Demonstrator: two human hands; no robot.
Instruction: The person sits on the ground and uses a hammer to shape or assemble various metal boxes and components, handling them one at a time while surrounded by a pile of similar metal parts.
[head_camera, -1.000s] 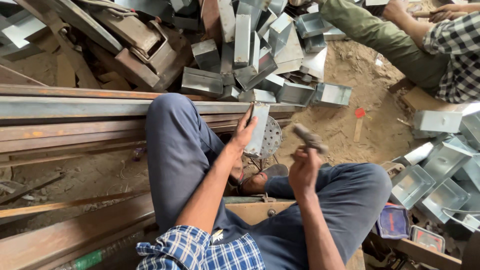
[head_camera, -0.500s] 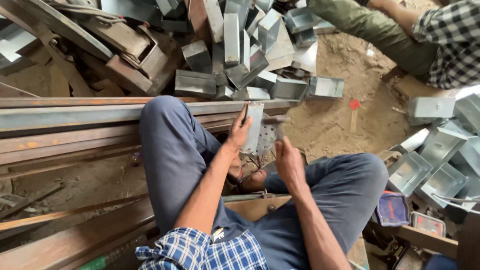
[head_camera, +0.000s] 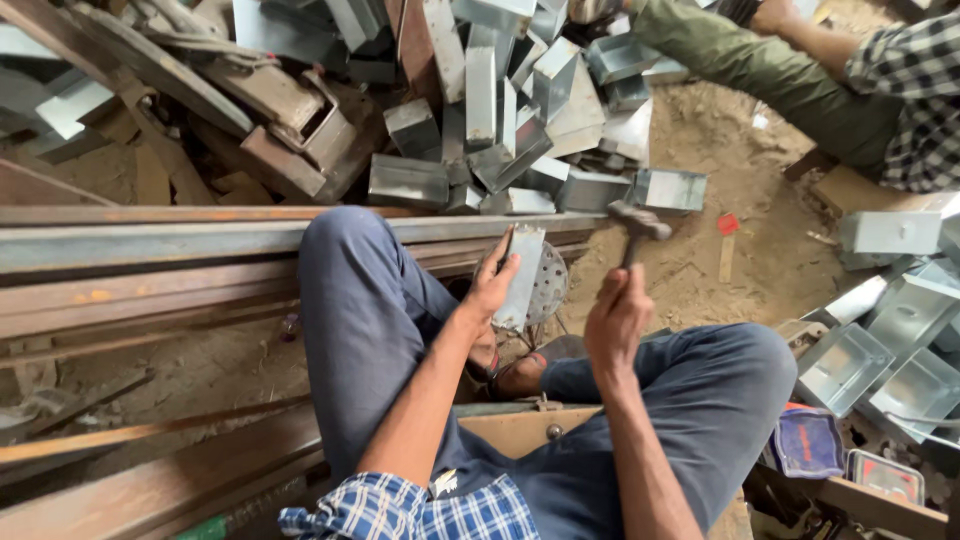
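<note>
Head view, left hand (head_camera: 492, 285) steadying metal piece (head_camera: 523, 275), right hand (head_camera: 617, 318) raising hammer (head_camera: 637, 226)

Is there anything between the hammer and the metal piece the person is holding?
Nothing visible. The right hand holds the hammer raised to the right of the metal piece, which the left hand grips upright. Only open air and sandy ground behind lie between them.

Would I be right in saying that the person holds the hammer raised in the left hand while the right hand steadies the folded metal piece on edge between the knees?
Not quite: the hands are swapped. In the head view the right hand holds the hammer raised, and the left hand steadies the folded metal piece on edge between the knees.
</note>
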